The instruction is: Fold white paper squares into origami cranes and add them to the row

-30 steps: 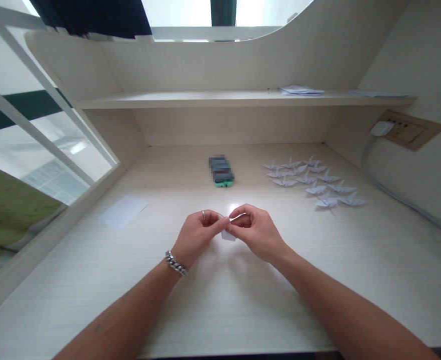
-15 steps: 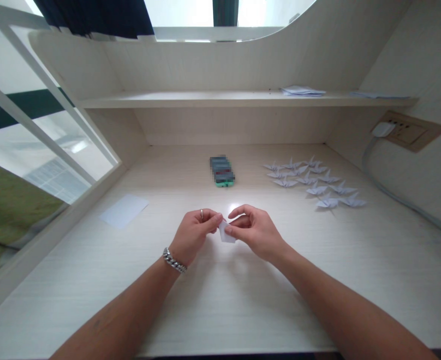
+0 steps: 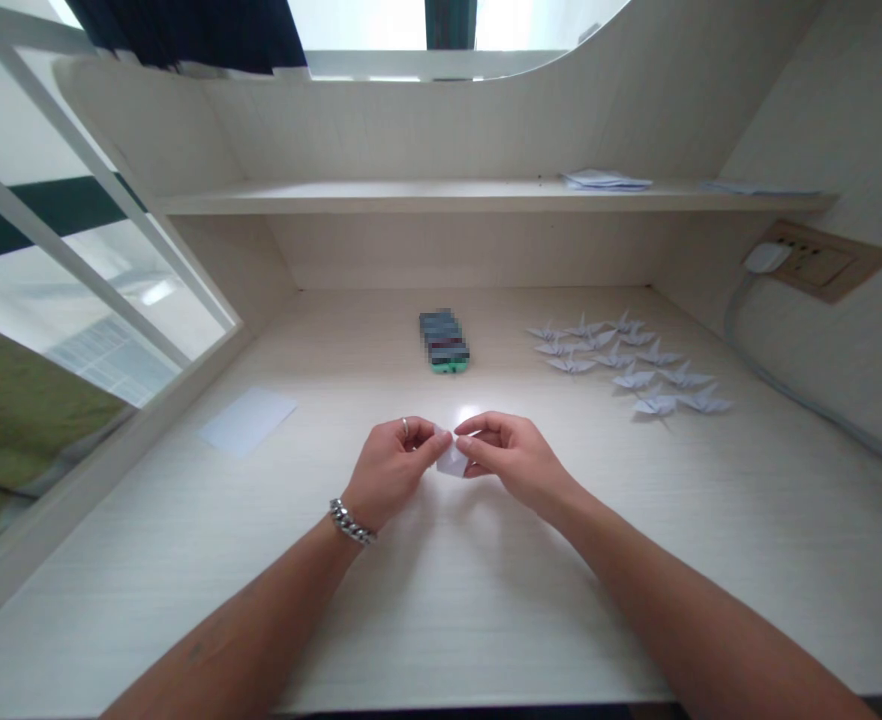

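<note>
The small folded paper point(image 3: 453, 460) is pinched between your hands over the pale wooden desk point(image 3: 486, 610). It should feel light, soft and easily creased, so hold it lightly by its folded edges. Your left hand point(image 3: 391, 472) and right hand point(image 3: 514, 460) both grip it with curled fingers. Paper cranes point(image 3: 634, 379) lie off to the right, a blank paper sheet point(image 3: 247, 421) to the left.

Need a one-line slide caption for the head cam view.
Left hand and right hand pinch folded white paper, origami cranes lying beyond on the desk.
</note>
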Available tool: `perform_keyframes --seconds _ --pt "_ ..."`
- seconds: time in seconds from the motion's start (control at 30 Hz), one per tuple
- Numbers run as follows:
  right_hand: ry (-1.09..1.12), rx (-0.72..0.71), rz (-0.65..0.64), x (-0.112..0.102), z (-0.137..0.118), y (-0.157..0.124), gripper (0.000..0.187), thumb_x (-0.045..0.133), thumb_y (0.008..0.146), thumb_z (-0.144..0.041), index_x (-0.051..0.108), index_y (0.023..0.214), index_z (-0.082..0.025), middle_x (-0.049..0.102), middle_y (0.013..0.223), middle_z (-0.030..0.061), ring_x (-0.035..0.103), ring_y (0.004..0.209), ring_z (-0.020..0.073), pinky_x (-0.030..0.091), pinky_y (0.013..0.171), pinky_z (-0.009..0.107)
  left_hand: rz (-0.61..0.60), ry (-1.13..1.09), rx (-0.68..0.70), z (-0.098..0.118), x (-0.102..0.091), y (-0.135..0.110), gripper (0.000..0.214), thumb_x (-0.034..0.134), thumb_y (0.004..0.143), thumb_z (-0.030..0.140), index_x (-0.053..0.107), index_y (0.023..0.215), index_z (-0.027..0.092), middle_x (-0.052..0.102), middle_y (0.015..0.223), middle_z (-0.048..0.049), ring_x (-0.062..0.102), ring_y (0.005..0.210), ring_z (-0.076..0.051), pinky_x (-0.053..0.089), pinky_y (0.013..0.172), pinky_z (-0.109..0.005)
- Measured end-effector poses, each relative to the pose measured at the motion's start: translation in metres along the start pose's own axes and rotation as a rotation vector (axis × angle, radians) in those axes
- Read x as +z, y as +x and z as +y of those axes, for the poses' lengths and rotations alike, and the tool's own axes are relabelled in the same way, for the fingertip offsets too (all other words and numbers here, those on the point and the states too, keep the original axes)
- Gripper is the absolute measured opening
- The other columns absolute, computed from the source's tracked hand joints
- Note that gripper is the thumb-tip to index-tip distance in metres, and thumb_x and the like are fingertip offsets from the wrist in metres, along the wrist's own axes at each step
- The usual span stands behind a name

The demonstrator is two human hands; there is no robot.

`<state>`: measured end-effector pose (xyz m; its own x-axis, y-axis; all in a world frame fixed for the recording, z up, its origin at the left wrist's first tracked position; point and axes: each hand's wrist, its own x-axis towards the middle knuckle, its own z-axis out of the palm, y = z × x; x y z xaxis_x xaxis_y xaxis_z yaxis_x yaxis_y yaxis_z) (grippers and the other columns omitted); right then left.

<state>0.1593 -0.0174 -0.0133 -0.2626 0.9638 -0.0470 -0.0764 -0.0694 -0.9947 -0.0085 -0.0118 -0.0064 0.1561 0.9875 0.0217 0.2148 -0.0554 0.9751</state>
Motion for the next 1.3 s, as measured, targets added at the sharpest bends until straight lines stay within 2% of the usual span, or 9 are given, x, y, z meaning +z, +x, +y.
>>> perform_keyframes --seconds 0.1,0.23,0.43,0.6,0.8,0.93,1.07,1.2,1.3 --pt "-0.133 -0.023 -0.044 0.0000 -0.0013 -0.0002 0.023 0.065 0.078 -0.036 0.063 0.072 -0.014 0.061 0.068 0.0022 0.058 0.060 0.0130 0.049 0.060 0.029 -0.011 -0.016 -0.013 0.0008 0.0006 -0.0002 0.026 0.071 0.071 0.038 0.062 0.062 0.015 0.056 0.057 0.0017 0.046 0.054 -0.010 0.036 0.052 -0.023" --pt "-0.242 -0.071 -0.028 0.0004 0.0001 -0.0010 0.025 0.060 0.081 -0.036 0.061 0.068 -0.015 0.059 0.062 0.0014 0.055 0.058 0.0128 0.045 0.057 0.027 -0.019 -0.068 -0.029 0.0021 0.0024 -0.0017 0.025 0.072 0.070 0.036 0.064 0.063 0.014 0.059 0.058 0.0006 0.049 0.055 -0.010 0.038 0.053 -0.023" --pt "-0.282 -0.123 0.007 0.0006 0.0025 -0.0024 0.021 0.060 0.082 -0.033 0.063 0.070 -0.016 0.060 0.063 0.0015 0.055 0.059 0.0135 0.044 0.056 0.026 -0.015 -0.163 -0.073 0.0005 0.0026 -0.0019 0.024 0.076 0.067 0.035 0.067 0.066 0.012 0.063 0.061 -0.0027 0.053 0.056 -0.012 0.041 0.053 -0.024" --pt "-0.273 -0.139 0.032 0.0026 0.0003 -0.0038 0.019 0.060 0.081 -0.030 0.062 0.066 -0.016 0.060 0.061 0.0009 0.054 0.058 0.0133 0.043 0.056 0.026 0.051 -0.274 -0.095 -0.0011 0.0024 -0.0002 0.024 0.077 0.066 0.035 0.067 0.070 0.013 0.063 0.062 -0.0019 0.055 0.056 -0.012 0.045 0.056 -0.025" --pt "-0.167 -0.079 -0.020 0.0039 0.0010 -0.0027 0.018 0.060 0.080 -0.032 0.064 0.072 -0.016 0.061 0.066 0.0016 0.056 0.060 0.0140 0.045 0.057 0.027 0.063 -0.225 -0.046 0.0029 0.0036 -0.0027 0.019 0.076 0.067 0.029 0.067 0.069 0.013 0.063 0.061 -0.0009 0.053 0.056 -0.011 0.042 0.055 -0.023" --pt "-0.281 -0.134 0.026 0.0038 0.0027 -0.0018 0.018 0.059 0.081 -0.031 0.063 0.071 -0.016 0.061 0.067 0.0014 0.055 0.062 0.0137 0.042 0.057 0.026 0.041 -0.207 -0.057 0.0059 0.0075 -0.0046 0.018 0.076 0.065 0.027 0.067 0.065 0.012 0.062 0.059 -0.0001 0.051 0.054 -0.010 0.039 0.053 -0.022" --pt "-0.341 -0.154 0.066 0.0048 0.0019 -0.0023 0.019 0.059 0.081 -0.031 0.061 0.069 -0.017 0.060 0.065 0.0005 0.053 0.061 0.0132 0.040 0.056 0.025 0.089 -0.199 -0.054 0.0058 0.0097 -0.0046 0.019 0.075 0.065 0.029 0.066 0.065 0.012 0.061 0.059 0.0000 0.051 0.054 -0.010 0.039 0.052 -0.022" --pt "-0.367 -0.118 0.010 0.0063 -0.0006 -0.0036 0.023 0.056 0.083 -0.031 0.058 0.064 -0.018 0.059 0.061 -0.0001 0.053 0.057 0.0126 0.038 0.055 0.025 0.138 -0.176 -0.033 0.0057 0.0084 -0.0035 0.018 0.074 0.066 0.028 0.065 0.065 0.013 0.061 0.059 0.0002 0.051 0.054 -0.010 0.039 0.052 -0.022" --pt "-0.372 -0.140 0.021 0.0071 -0.0025 -0.0048 0.024 0.056 0.082 -0.029 0.055 0.060 -0.018 0.057 0.058 -0.0010 0.050 0.056 0.0117 0.036 0.054 0.024 0.139 -0.174 -0.020 0.0066 0.0068 -0.0030 0.018 0.074 0.066 0.028 0.064 0.065 0.013 0.061 0.059 0.0006 0.052 0.053 -0.010 0.039 0.052 -0.022"
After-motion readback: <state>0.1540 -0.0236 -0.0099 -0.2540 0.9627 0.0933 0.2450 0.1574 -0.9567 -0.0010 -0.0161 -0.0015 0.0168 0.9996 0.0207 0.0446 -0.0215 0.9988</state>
